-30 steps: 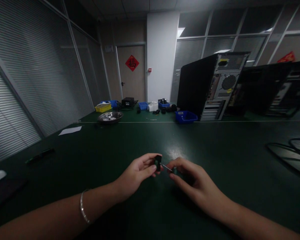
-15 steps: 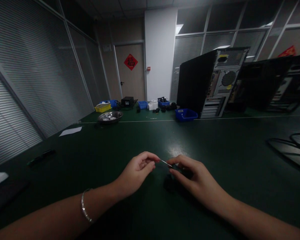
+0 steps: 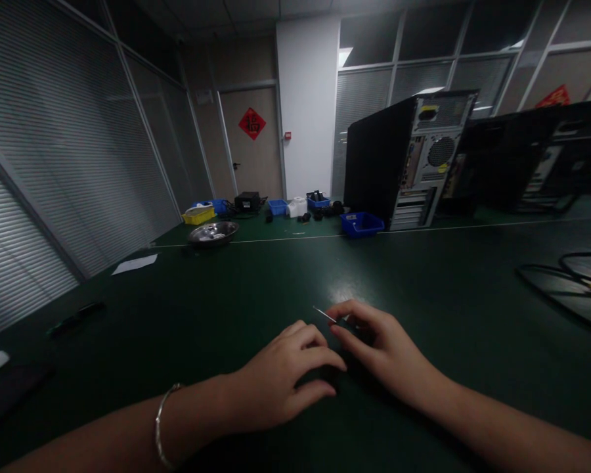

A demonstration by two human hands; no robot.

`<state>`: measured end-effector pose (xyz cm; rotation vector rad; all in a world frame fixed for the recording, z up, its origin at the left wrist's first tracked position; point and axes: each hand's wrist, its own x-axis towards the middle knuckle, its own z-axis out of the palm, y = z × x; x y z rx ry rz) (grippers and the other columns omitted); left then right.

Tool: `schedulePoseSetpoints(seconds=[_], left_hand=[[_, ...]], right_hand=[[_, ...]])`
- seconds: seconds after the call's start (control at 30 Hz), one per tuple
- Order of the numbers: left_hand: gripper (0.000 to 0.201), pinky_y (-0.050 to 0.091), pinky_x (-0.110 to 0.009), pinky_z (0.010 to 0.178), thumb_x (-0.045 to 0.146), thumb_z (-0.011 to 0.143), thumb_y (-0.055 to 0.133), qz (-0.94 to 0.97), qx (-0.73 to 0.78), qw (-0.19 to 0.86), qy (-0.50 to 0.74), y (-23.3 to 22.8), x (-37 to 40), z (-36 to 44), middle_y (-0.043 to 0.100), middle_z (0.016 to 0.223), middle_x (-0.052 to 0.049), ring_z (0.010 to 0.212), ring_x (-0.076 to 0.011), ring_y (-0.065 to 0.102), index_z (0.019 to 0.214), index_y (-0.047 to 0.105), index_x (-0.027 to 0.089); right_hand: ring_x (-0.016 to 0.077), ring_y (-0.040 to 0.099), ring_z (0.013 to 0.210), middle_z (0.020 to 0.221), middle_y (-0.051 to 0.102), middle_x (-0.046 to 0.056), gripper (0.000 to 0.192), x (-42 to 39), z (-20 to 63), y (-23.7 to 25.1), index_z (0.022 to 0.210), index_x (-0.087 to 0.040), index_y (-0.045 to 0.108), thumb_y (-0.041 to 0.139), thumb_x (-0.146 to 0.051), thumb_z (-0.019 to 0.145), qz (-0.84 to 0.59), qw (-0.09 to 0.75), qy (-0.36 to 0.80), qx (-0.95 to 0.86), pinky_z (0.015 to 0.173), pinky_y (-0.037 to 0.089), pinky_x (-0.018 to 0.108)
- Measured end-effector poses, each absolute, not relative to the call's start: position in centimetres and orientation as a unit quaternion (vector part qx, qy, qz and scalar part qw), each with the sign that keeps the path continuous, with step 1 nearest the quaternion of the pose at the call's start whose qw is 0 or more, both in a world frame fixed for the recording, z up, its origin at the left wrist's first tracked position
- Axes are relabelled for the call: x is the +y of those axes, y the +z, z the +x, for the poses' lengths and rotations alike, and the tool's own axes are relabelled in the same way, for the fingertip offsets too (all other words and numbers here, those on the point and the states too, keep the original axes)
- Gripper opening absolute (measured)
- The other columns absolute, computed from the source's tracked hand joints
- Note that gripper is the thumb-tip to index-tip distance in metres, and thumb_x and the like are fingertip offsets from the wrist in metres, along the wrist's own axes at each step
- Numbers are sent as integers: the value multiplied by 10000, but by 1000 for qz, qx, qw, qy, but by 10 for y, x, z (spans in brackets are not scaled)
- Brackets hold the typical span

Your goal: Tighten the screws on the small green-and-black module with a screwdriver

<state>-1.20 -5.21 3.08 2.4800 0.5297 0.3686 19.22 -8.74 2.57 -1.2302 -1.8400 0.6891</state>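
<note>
Head view, lower centre of the frame. The left hand [image 3: 285, 381] lies palm down on the dark green desk [image 3: 423, 276], fingers curled forward and spread over the surface; its grip is closed on nothing that shows, and whether a small part lies beneath the palm cannot be told. A thin bracelet [image 3: 160, 424] rings the left wrist at lower left. The right hand [image 3: 379, 348], just beside and touching the left fingertips, pinches a thin metal pin [image 3: 324, 315] between thumb and forefinger, the pin's free end pointing up and left above the desk. Across the upper right stand computer towers [image 3: 408, 161], rear panels toward the camera, with a blue bin [image 3: 361, 224] at their foot. Left of centre at the desk's far edge lie a steel bowl [image 3: 213, 232] and a yellow tray [image 3: 199, 215]; a sheet of paper [image 3: 134, 264] lies at middle left. Black cable loops [image 3: 566, 282] rest at the right edge. Compared with half a second earlier, the left hand has dropped from a raised pinch at the pin's tip to flat on the desk, nearer the camera; the right hand's hold on the pin is unchanged.
</note>
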Motion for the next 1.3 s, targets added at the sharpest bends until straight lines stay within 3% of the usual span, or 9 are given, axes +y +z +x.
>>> schedulePoseSetpoints(seconds=[0.2,0.33,0.4,0.53,0.6,0.8,1.2,1.3], left_hand=[[200,440,-303,782,324,834,665,848,268,393,235,27,-46,-16,592,978,-47,882,-185,552,968,617,184],[281,471,-289,703,266,866,618,700,292,583,291,22,-37,-15,589,896,-22,798,-156,589,1132,580,182],[300,500,-313,744,248,905,560,631,290,649,310,19,-31,-14,609,881,-36,811,-159,617,1192,558,161],[186,487,-374,924,221,897,592,522,289,721,351,17,-24,-14,638,1025,-69,1000,-206,646,1066,601,145],[148,502,-361,897,219,865,641,502,298,728,361,18,-22,-15,644,1008,-61,981,-208,658,984,607,139],[154,487,-223,692,184,766,739,502,349,696,376,24,-24,-14,660,818,-3,704,-89,620,852,626,125],[348,482,-266,904,153,750,757,597,313,648,354,16,-21,-17,700,1085,-56,995,-151,650,1086,670,158],[344,501,-280,883,150,780,723,603,315,644,351,19,-22,-16,694,1082,-65,954,-154,667,1116,652,147]], right_hand=[[185,624,836,950,681,35,129,-88,193,27,991,-202,641,549,-246,912,-487,392,275,-731,736,501,317],[182,622,819,936,678,33,160,-90,193,26,1035,-212,640,546,-272,921,-490,385,275,-732,700,506,304],[179,622,807,922,675,31,173,-90,194,25,1055,-214,639,541,-278,927,-485,385,275,-735,689,506,299],[169,614,767,897,664,27,180,-89,196,22,1071,-219,636,539,-280,932,-484,387,275,-735,647,497,283],[161,605,747,902,662,26,182,-88,197,22,1078,-215,630,540,-276,932,-482,381,276,-739,634,490,279],[165,601,821,948,661,30,167,-91,197,24,1064,-206,634,545,-235,926,-441,354,261,-783,708,474,292],[165,614,819,954,667,30,157,-90,194,26,1044,-203,640,546,-210,918,-468,350,252,-771,703,476,286],[168,613,814,965,671,31,169,-90,195,24,1056,-207,644,544,-215,919,-474,357,251,-765,692,473,291]])
